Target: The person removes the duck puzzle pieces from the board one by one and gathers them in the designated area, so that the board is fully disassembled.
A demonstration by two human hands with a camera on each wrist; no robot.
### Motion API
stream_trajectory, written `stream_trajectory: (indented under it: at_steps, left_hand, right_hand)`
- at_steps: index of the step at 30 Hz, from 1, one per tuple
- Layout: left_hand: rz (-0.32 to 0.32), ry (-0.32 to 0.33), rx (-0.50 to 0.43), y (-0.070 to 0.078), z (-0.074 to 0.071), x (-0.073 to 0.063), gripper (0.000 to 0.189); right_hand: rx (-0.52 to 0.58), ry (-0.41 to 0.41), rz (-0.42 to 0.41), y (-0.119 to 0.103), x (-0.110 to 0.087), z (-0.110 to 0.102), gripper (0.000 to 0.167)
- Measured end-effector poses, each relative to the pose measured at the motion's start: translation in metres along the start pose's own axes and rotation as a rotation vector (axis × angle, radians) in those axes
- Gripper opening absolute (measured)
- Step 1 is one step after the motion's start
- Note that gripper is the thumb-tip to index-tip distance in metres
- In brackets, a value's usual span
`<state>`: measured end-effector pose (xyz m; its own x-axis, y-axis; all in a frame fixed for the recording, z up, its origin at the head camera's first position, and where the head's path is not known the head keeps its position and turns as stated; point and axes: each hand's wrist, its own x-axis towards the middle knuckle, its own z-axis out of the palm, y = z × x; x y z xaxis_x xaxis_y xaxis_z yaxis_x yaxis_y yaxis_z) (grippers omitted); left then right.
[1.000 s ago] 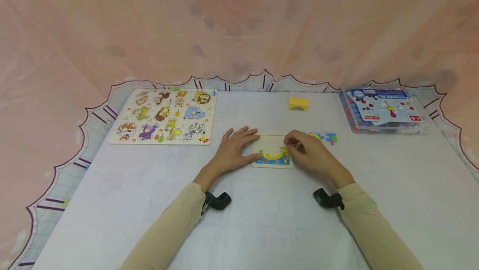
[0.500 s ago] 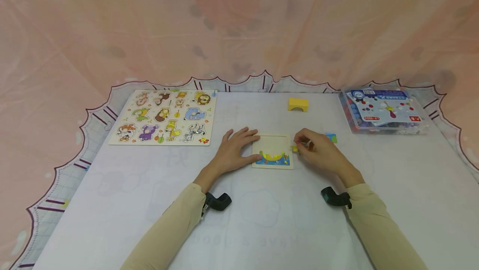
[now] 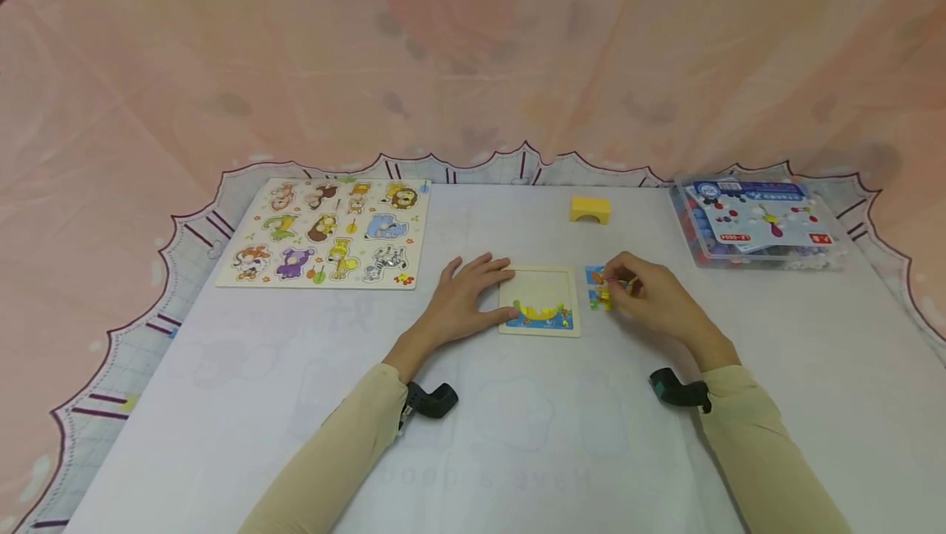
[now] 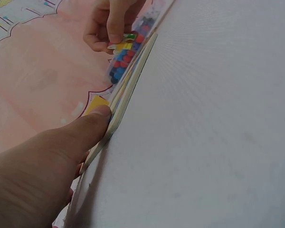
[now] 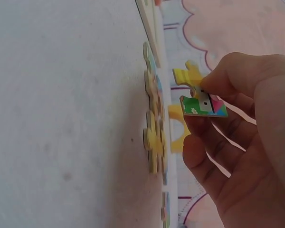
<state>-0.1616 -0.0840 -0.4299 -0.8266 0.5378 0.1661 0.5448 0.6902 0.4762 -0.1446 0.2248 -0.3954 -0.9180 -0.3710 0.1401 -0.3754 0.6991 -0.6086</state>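
A small wooden puzzle tray (image 3: 535, 287) lies at mid-table, its lower part filled with blue and yellow pieces. My left hand (image 3: 466, 300) rests at its left side with fingers extended; in the left wrist view the thumb (image 4: 92, 126) presses on the tray's rim. To the right, my right hand (image 3: 650, 296) pinches a puzzle piece (image 5: 206, 107) between thumb and fingers, held above the table. That piece shows yellow, green and pink. Loose puzzle pieces (image 3: 594, 274) lie beside the tray, partly hidden by the right hand; the right wrist view shows several pieces (image 5: 154, 142) edge-on.
An animal puzzle board (image 3: 332, 226) lies at the back left. Behind the tray stands a yellow arch block (image 3: 590, 209). A clear plastic box (image 3: 761, 218) with colored parts and a printed sheet sits at the back right. Patterned cloth borders the table's far edge.
The right hand has moved right, away from over the tray's edge, still pinching a puzzle piece. Loose pieces near the tray have come into view. The left hand stays put.
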Motion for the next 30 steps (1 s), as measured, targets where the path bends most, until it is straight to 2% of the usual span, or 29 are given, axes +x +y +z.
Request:
stream_trajectory:
  at_steps: [5,12,16,23,30]
  left_hand:
    - [-0.001,-0.001,0.000,0.001,0.000,0.000,0.062]
    - [0.001,-0.001,-0.004,0.001,-0.001,-0.001,0.062]
    - [0.001,-0.001,-0.002,0.001,-0.001,-0.001,0.062]
    - [-0.009,-0.011,0.011,-0.001,0.001,-0.002,0.062]
    - [0.012,0.004,-0.001,0.000,-0.001,0.000,0.062]
  right_hand:
    - [-0.017,0.020,-0.014,0.007,-0.002,-0.003,0.010]
    - [-0.036,-0.056,0.075,0.013,-0.005,-0.012,0.013]
    - [-0.035,-0.084,0.092,0.015,-0.007,-0.018,0.014]
    - [0.021,-0.161,0.151,0.020,-0.011,-0.026,0.013]
    - [-0.008,-0.165,0.158,0.027,-0.013,-0.033,0.014]
